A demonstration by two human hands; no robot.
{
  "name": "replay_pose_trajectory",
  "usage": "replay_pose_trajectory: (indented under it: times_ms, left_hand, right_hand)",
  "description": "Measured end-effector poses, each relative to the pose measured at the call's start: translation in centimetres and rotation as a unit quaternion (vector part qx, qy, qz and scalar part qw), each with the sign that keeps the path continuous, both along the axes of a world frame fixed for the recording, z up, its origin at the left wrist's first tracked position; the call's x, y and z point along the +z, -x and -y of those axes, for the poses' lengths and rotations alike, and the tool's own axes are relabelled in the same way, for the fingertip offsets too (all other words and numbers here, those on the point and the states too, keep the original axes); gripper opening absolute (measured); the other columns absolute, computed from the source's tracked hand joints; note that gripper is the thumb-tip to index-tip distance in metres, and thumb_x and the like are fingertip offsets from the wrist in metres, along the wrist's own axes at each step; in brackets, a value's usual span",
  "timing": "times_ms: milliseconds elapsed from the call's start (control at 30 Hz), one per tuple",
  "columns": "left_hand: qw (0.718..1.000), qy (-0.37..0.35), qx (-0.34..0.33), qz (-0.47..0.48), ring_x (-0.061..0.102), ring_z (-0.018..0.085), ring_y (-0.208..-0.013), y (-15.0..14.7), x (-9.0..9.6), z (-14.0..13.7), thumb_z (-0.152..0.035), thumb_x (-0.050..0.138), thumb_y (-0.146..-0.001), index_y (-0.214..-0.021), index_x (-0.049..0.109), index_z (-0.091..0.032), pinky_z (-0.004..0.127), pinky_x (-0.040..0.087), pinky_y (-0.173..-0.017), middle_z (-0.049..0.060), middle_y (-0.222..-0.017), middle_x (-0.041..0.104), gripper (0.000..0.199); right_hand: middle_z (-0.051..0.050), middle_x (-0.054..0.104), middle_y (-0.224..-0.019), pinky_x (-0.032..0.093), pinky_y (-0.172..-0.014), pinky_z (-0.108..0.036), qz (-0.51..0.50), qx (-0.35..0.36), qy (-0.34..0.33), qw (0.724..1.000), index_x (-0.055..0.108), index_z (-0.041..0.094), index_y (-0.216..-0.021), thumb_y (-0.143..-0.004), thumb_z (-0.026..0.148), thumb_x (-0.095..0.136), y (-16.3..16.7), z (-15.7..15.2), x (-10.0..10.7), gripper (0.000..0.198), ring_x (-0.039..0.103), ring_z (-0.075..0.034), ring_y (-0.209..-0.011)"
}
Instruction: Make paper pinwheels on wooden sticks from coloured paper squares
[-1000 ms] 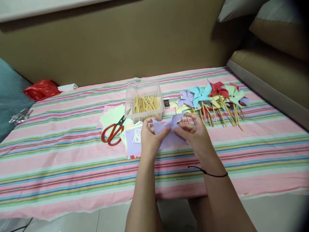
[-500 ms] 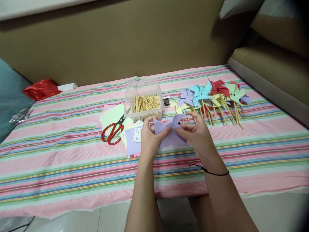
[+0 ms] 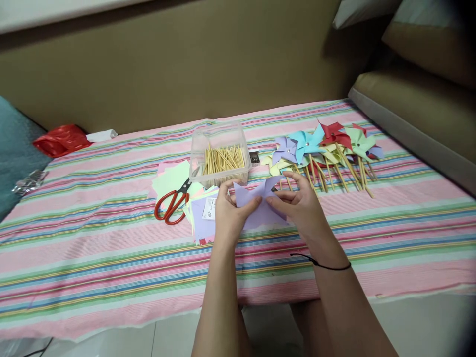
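A purple paper pinwheel (image 3: 256, 210), partly folded, is held up between both hands above the striped cloth. My left hand (image 3: 232, 213) pinches it from the left, thumb pressed near its middle. From the right, my right hand (image 3: 297, 203) grips it with the thumb by the centre and the fingers behind the paper. A small dark bit shows by the right fingers, too small to name. Just behind the hands stands a clear plastic box (image 3: 219, 126) of wooden sticks (image 3: 225, 158). Left of my left hand lie purple paper sheets (image 3: 204, 230) with a white card (image 3: 209, 208) on top.
Red-handled scissors (image 3: 173, 206) rest on pale green paper (image 3: 174, 178) at left. Several finished pinwheels on sticks (image 3: 308, 144) are heaped at right. A small dark packet (image 3: 255, 157) lies beside the box. A red plastic bag (image 3: 61, 140) sits at the far left, near a cushion (image 3: 412, 119) opposite.
The view has shifted slightly, so everything sits a little further left. Both hands keep nearly the same pinch on the purple pinwheel.
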State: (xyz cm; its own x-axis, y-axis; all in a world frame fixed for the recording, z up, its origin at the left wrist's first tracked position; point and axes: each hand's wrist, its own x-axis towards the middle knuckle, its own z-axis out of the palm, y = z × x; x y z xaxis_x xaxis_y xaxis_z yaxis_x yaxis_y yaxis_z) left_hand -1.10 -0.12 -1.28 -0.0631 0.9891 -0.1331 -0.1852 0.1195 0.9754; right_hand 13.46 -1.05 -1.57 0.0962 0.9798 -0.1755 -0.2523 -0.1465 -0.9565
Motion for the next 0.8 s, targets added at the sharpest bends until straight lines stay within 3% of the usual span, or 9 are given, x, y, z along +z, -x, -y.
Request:
replay_pose_trajectory:
  times_ms: [300,500,800]
  left_hand:
    - [0.999,0.007,-0.017,-0.044,0.061,0.014,-0.053,0.21,-0.11,0.13,-0.033,0.084,-0.060,-0.105,0.052,-0.021,0.022,0.047,-0.048,-0.001,-0.068,0.067,0.057]
    - [0.999,0.025,-0.036,-0.021,0.060,0.013,-0.051,0.44,0.21,0.22,-0.034,0.083,-0.064,-0.110,0.051,-0.021,0.021,0.046,-0.047,-0.001,-0.068,0.068,0.057]
    - [0.999,0.016,-0.028,-0.015,0.059,0.013,-0.048,0.57,0.28,0.22,-0.032,0.083,-0.063,-0.109,0.049,-0.022,0.021,0.047,-0.047,-0.002,-0.063,0.068,0.059]
  right_hand:
    - [0.002,0.072,-0.072,0.048,-0.051,-0.026,0.025,0.036,0.005,0.999,0.041,0.028,-0.128,-0.063,0.033,0.082,-0.12,0.07,-0.40,0.076,0.066,-0.018,-0.060]
    - [0.003,0.069,-0.066,0.043,-0.046,-0.023,0.039,0.039,0.001,0.998,0.041,0.029,-0.126,-0.064,0.032,0.081,-0.25,-0.02,-0.70,0.075,0.061,-0.016,-0.053]
    - [0.003,0.069,-0.066,0.044,-0.047,-0.025,0.054,0.040,0.007,0.998,0.044,0.028,-0.129,-0.063,0.036,0.082,-0.21,0.06,-0.48,0.077,0.062,-0.017,-0.054]
